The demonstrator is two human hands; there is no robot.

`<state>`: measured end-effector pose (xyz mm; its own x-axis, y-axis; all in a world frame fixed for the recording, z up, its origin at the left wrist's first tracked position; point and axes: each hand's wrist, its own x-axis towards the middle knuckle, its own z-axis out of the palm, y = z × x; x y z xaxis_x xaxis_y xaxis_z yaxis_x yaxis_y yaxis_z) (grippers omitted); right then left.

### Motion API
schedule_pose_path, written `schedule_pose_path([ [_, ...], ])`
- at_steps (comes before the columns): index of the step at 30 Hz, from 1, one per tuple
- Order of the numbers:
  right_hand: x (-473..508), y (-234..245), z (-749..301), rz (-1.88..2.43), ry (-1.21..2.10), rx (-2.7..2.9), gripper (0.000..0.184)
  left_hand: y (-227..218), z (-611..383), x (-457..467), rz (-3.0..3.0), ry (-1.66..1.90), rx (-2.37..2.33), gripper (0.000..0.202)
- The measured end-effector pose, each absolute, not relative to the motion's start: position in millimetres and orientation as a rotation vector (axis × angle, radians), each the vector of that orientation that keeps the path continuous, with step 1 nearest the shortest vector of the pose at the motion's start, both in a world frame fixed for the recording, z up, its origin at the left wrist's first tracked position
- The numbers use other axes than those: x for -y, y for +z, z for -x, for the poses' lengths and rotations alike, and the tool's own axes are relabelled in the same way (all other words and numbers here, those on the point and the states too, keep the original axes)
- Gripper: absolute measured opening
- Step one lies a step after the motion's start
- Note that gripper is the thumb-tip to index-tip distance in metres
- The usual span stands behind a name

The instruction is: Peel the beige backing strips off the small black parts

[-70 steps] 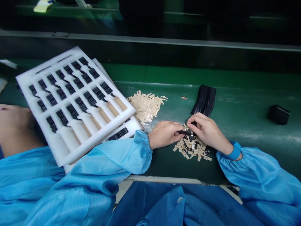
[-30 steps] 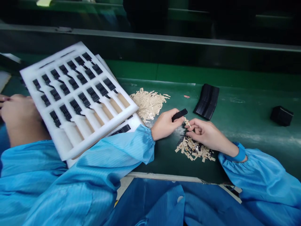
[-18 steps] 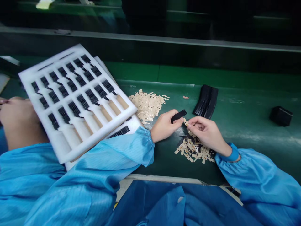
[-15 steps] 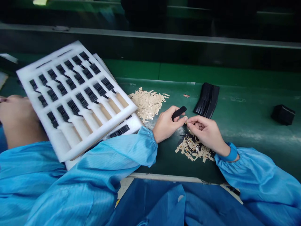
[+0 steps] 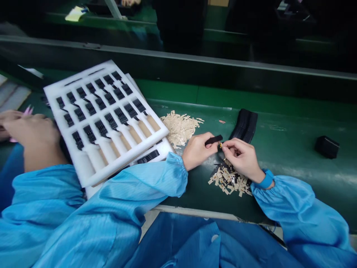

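Note:
My left hand (image 5: pixel 196 149) is closed around a slim black bar (image 5: pixel 214 140), which sticks out beyond the thumb and fingers. Close against it, my right hand (image 5: pixel 243 155) pinches a tiny gold-coloured piece (image 5: pixel 221 145) between thumb and forefinger. The two hands' fingertips nearly meet, and the piece is too small to make out fully. Below my right hand lies a loose heap of small beige and black strips (image 5: pixel 227 180). Beyond my left hand spreads a larger pile of thin beige strips (image 5: pixel 180 128). A row of stacked black parts (image 5: pixel 244 124) lies just behind my right hand.
A white foam tray (image 5: pixel 118 145) with black fork-like parts in its slots rests on another tray to the left. A co-worker's hand (image 5: pixel 36 136) is beside it. A black block (image 5: pixel 327 147) sits on the green table (image 5: pixel 295 175) at right. A pale ledge crosses the back.
The camera view has shifted slightly. The black bar in my left hand lies more level, and a gold colour now shows at my right fingertips. A pink item has appeared by the co-worker's hands.

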<state>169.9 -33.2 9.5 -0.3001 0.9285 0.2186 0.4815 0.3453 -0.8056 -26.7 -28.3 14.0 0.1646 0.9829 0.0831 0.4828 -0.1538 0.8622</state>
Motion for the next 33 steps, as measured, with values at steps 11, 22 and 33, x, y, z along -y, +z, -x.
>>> schedule_pose_path([
  [11, 16, -1, -142, 1.272, 1.087, 1.743, 0.016, 19, 61, 24, -1.957, 0.757, -1.753, 0.022],
  [22, 19, -1, -146, 1.223, 1.017, 1.801, 0.011, 8, 43, 35, -1.395, 0.926, -1.323, 0.027],
  [33, 18, 0, -148, 1.28, 1.059, 1.891, 0.016, 7, 44, 40, -1.72, 0.908, -1.395, 0.01],
])
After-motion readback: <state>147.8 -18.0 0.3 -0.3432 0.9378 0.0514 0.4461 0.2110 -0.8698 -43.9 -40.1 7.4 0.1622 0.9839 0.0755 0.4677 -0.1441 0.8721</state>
